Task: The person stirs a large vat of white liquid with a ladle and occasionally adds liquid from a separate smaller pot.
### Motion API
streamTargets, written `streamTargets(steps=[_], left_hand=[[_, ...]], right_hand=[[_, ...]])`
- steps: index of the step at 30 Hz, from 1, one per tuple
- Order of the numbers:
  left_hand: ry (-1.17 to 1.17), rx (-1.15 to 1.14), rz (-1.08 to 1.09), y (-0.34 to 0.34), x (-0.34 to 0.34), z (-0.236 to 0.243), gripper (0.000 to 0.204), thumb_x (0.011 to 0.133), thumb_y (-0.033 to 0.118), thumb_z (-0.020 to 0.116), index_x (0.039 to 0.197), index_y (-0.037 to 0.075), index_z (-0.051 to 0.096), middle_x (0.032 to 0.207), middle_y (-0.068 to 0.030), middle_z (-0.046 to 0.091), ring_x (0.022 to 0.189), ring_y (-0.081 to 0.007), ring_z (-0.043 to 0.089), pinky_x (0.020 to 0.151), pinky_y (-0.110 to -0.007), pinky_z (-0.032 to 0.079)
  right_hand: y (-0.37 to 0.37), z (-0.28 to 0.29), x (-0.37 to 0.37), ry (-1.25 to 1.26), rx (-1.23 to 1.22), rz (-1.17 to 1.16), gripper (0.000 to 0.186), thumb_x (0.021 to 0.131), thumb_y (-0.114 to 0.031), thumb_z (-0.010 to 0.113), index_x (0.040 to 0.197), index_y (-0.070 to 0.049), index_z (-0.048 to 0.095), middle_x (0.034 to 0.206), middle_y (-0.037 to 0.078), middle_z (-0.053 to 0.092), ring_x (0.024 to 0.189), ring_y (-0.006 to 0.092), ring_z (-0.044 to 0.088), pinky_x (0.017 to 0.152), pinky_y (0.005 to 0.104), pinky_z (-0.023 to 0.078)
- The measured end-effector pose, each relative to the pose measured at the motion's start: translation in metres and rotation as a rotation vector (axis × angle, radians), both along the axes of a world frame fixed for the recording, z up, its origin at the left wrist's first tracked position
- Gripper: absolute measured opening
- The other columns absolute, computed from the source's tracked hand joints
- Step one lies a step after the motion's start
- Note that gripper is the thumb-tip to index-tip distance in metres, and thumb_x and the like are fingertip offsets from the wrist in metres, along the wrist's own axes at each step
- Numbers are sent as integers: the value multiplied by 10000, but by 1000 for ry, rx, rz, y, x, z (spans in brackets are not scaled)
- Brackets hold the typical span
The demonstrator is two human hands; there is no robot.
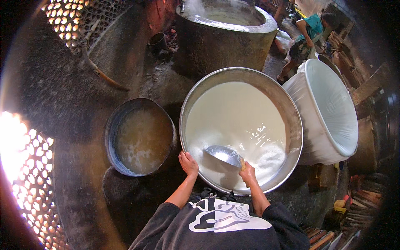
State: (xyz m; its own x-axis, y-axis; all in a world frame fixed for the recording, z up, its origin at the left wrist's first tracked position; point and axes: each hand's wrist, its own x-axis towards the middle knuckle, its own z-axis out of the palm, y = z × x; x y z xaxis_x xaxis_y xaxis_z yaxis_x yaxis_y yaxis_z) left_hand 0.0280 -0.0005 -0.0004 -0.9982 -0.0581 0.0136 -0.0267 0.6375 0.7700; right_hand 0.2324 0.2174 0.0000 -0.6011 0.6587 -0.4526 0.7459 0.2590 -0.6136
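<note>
A large round metal basin (291, 112) full of milky white liquid stands in front of me. My right hand (248, 172) grips the wooden handle of a metal ladle (223, 154), whose bowl lies in the liquid near the basin's near edge. My left hand (188, 162) rests on the basin's near-left rim, fingers curled over it. Foam floats at the liquid's right side.
A dark round tub (111, 137) of cloudy brownish liquid sits to the left. A white cloth-lined vat (308, 104) stands at the right. A steaming concrete cauldron (233, 41) is behind. Another person (306, 35) bends at the far right. Firewood lies at lower right.
</note>
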Motion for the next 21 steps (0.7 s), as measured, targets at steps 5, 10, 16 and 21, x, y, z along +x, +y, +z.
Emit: streamTargets(steps=[5, 10, 16, 21], left_hand=[[54, 39, 25, 4, 2, -1, 398, 959, 270, 386, 1171, -51, 489, 1156, -256, 517, 1102, -413, 469, 957, -464, 360], [60, 72, -32, 0, 4, -1, 408, 975, 289, 371, 1184, -47, 472, 1149, -257, 519, 1080, -424, 478, 934, -475, 375], [47, 123, -17, 1, 4, 2, 431, 980, 313, 367, 1187, -54, 461, 1181, -266, 502, 1113, -415, 463, 958, -473, 357], [16, 76, 13, 4, 4, 3, 405, 963, 274, 397, 1184, -58, 468, 1187, -258, 505, 1120, -411, 463, 964, -471, 358]], right_hand=[[-23, 76, -9, -21, -27, 59, 415, 648, -56, 672, 1041, -9, 547, 702, 162, 634, 495, 235, 610, 437, 362, 512], [6, 159, -43, -9, 14, 146, 556, 656, 4, 662, 1199, -24, 546, 715, 121, 630, 521, 175, 584, 432, 320, 477], [48, 153, -151, 105, 620, 377, 468, 687, -34, 619, 1147, -55, 537, 935, 198, 650, 895, 423, 603, 785, 487, 488], [68, 108, -177, -176, 517, 428, 608, 751, -13, 549, 1318, -227, 487, 1129, 142, 596, 981, 367, 598, 829, 458, 513]])
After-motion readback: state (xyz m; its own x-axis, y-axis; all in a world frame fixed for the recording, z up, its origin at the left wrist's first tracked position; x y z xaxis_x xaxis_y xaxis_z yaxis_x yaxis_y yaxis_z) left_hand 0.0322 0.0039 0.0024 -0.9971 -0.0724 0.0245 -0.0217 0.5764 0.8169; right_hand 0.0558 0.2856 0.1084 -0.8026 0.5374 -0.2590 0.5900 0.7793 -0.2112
